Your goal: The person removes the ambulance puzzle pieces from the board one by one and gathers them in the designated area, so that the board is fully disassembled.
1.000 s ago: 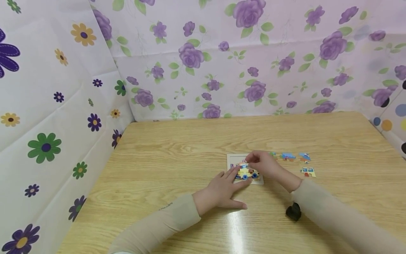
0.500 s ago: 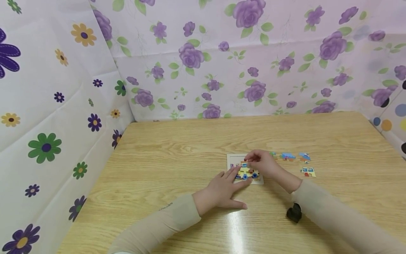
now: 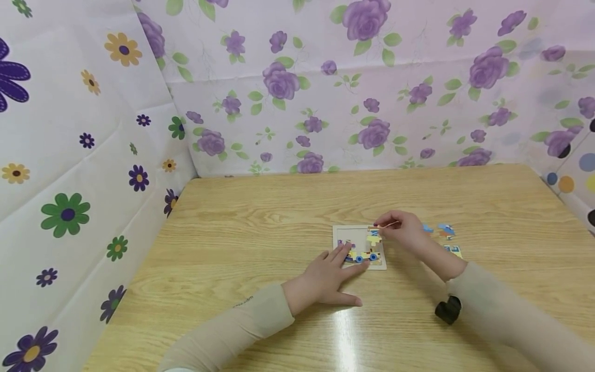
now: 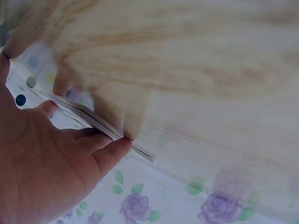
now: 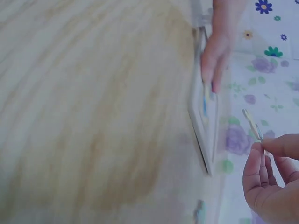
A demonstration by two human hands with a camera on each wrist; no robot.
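Note:
A small jigsaw puzzle tray with a pale frame lies on the table. Pieces of a yellow vehicle with blue wheels fill its lower part, while bare backing shows above. My left hand rests with spread fingers over the tray's lower left; the left wrist view has the fingers along the tray's thin edge. Over the tray's upper right corner, my right hand pinches a yellow and blue puzzle piece between thumb and fingers. That same piece appears edge-on and raised in the right wrist view.
To the right lie loose puzzle pieces, one blue and brown and one yellow with windows, partly behind my right hand. A black strap-like object sits at my right wrist. Flowered cloth stands behind the wooden table.
My right hand has lifted the puzzle piece from the middle of the tray and moved right with it, baring the backing there. The left hand has stayed in place.

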